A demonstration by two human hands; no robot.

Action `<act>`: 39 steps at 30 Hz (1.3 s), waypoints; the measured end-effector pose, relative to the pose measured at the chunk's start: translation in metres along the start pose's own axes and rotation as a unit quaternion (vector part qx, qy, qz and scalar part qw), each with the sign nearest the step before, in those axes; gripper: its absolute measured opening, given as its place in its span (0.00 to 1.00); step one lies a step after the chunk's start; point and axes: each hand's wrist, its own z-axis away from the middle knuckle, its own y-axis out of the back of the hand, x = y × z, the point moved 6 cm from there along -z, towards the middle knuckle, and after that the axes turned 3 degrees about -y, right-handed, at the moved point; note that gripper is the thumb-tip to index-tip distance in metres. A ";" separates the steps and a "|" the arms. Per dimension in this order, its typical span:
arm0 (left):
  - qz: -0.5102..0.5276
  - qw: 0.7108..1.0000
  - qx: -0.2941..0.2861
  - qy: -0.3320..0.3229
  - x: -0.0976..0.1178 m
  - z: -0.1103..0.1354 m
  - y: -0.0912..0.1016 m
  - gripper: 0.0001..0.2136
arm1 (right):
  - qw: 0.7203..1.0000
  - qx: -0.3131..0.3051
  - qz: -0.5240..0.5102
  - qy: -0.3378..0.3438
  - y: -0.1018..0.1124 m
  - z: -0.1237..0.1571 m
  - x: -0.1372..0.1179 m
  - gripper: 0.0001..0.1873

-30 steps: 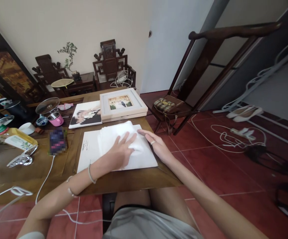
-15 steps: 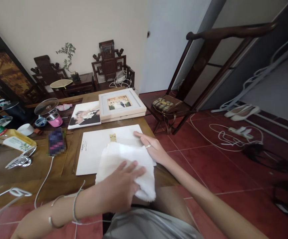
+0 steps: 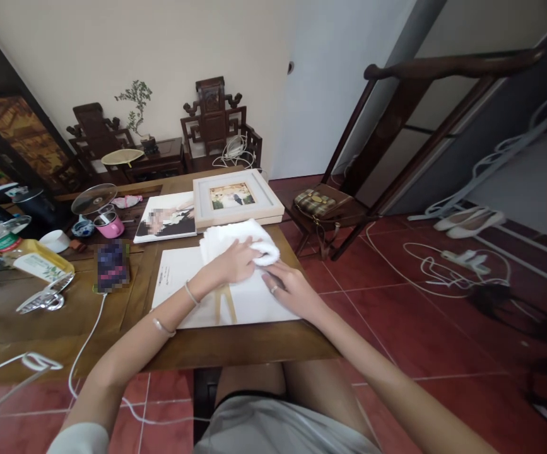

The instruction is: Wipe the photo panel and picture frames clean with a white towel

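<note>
A folded white towel (image 3: 219,239) lies across the far part of a white board (image 3: 254,302) on the table. My left hand (image 3: 240,261) is on top of the towel, its fingers bent over and pressing into it. My right hand (image 3: 294,289), with a ring on one finger, grips the right edge of the board just beside the towel's corner. Some of its fingertips are hidden. Below the towel, a gold-coloured two-legged shape (image 3: 224,306) shows on the board, and small dark print is at its left.
Behind the board are a framed picture (image 3: 235,175) and a photo panel (image 3: 164,217). To the left stand a pink mug (image 3: 110,226), an oil bottle (image 3: 36,258), a silver clip (image 3: 46,299) and a cabled phone-like device (image 3: 111,268). A wooden chair (image 3: 349,189) holds a plaid bag (image 3: 315,203).
My left hand has pushed the towel away from me, from the board's near edge to its far part. The gold-coloured legs now show. My right hand has shifted slightly nearer.
</note>
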 end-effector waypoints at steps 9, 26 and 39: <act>-0.050 0.996 -0.007 0.079 -0.005 0.006 0.006 0.17 | 1.000 -0.004 -0.006 0.003 -0.001 0.000 0.002 0.20; -0.030 0.997 -0.067 0.022 0.088 0.095 -0.012 0.13 | 1.000 0.003 -0.006 -0.001 -0.005 0.002 0.010 0.21; -0.031 0.995 -0.082 0.047 0.050 0.079 -0.009 0.16 | 1.000 0.008 -0.016 -0.006 -0.004 0.002 0.011 0.20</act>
